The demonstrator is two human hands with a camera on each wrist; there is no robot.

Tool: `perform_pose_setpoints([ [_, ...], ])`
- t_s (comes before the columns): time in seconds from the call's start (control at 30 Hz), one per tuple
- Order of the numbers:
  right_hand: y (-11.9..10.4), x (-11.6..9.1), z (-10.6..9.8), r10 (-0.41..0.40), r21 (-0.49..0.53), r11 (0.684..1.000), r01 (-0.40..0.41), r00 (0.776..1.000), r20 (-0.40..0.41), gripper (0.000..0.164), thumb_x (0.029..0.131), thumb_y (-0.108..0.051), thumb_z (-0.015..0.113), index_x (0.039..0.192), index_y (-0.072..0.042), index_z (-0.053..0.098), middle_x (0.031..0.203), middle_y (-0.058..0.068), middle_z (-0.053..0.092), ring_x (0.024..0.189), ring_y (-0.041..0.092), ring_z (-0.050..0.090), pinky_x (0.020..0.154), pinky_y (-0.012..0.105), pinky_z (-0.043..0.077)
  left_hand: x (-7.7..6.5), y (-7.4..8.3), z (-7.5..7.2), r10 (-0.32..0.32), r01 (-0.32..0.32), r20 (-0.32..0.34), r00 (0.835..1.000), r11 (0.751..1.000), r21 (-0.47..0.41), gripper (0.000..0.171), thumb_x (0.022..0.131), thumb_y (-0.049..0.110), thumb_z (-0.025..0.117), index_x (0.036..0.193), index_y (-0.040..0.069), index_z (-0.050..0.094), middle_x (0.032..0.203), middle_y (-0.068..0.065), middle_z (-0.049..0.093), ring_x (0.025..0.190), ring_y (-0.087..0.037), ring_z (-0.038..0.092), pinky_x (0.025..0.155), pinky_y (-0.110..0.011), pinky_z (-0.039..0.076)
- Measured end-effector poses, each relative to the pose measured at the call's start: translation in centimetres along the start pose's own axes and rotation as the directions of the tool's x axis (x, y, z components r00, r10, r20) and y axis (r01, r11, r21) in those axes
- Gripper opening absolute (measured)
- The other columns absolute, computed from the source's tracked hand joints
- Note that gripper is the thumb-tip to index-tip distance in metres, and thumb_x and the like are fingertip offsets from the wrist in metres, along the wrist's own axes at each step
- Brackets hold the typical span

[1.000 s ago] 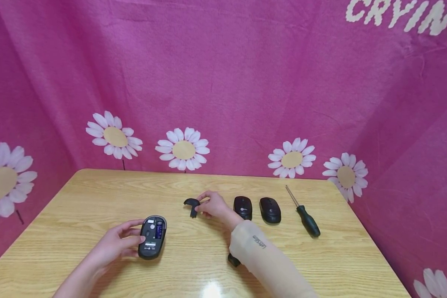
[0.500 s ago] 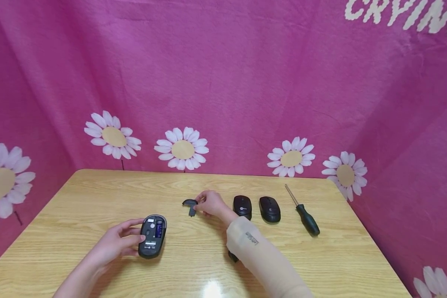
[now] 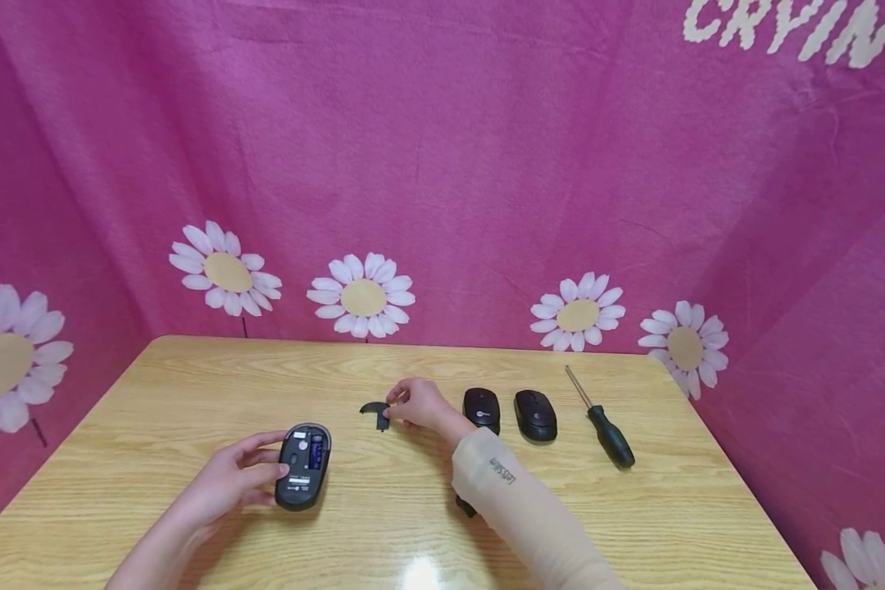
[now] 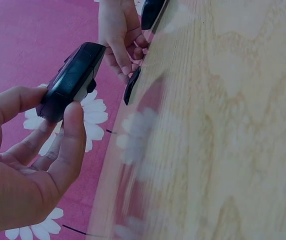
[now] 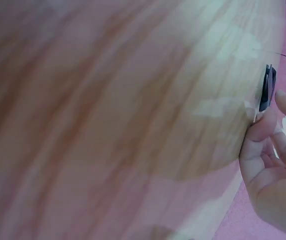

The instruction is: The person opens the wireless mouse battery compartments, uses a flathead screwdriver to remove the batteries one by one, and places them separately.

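Note:
My left hand (image 3: pixel 224 483) holds a black computer mouse (image 3: pixel 292 492) by its left side, thumb on the underside and fingers behind. The mouse's underside faces me. Its battery bay is uncovered, with a purple-blue battery (image 3: pixel 316 452) inside. In the left wrist view the mouse (image 4: pixel 70 80) is seen edge-on between thumb and fingers. Farther back, my right hand (image 3: pixel 422 406) pinches the right edge of a black, T-shaped battery cover (image 3: pixel 381 421) low over the table. The right wrist view shows that cover (image 5: pixel 268 87) edge-on at the tips of thumb and forefinger.
Two more black mice, one (image 3: pixel 481 407) partly behind my right wrist and another (image 3: pixel 535 416) beside it, lie on the wooden table (image 3: pixel 229 377). A dark green screwdriver (image 3: pixel 610 438) is at the right. A black object (image 3: pixel 466 506) is mostly hidden under my right forearm.
The battery cover has turned in my right fingers, so its curved part now looks flatter and faces up more. The right hand has barely shifted. My left hand keeps the mouse nearly still.

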State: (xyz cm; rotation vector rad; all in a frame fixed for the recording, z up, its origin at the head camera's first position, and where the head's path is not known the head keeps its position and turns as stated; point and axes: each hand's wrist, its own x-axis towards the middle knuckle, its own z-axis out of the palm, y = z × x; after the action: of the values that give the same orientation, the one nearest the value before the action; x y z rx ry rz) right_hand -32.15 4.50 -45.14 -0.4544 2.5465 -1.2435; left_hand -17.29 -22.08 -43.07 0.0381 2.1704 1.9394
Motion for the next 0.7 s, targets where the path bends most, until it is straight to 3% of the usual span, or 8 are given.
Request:
perform_pose_setpoints([
  [0.47, -1.7, -2.1, -2.9, -0.053, 0.01, 0.999, 0.052, 0.998, 0.02, 0.032, 0.084, -0.017, 0.071, 0.112, -0.004, 0.063, 0.084, 0.003, 0.059, 0.053, 0.016, 0.052, 0.048, 0.029, 0.05, -0.1, 1.1, 0.5, -0.018, 0.018, -0.038, 0.999, 1.0, -0.012, 0.066, 0.085, 0.008, 0.066, 0.141, -0.006, 0.033, 0.121, -0.026, 0.056, 0.087, -0.018, 0.064, 0.068, -0.036, 0.057],
  [0.7, -3.3, -3.6, -4.6, -0.144, 0.016, 0.989, 0.144, 0.989, 0.04, 0.03, 0.086, -0.018, 0.069, 0.113, -0.006, 0.063, 0.085, 0.004, 0.062, 0.072, 0.038, 0.061, 0.061, 0.045, 0.056, -0.1, 1.9, 1.1, -0.031, 0.03, -0.043, 0.999, 0.999, -0.009, 0.065, 0.085, 0.011, 0.067, 0.14, -0.004, 0.037, 0.12, -0.025, 0.057, 0.09, -0.021, 0.064, 0.07, -0.038, 0.056],
])
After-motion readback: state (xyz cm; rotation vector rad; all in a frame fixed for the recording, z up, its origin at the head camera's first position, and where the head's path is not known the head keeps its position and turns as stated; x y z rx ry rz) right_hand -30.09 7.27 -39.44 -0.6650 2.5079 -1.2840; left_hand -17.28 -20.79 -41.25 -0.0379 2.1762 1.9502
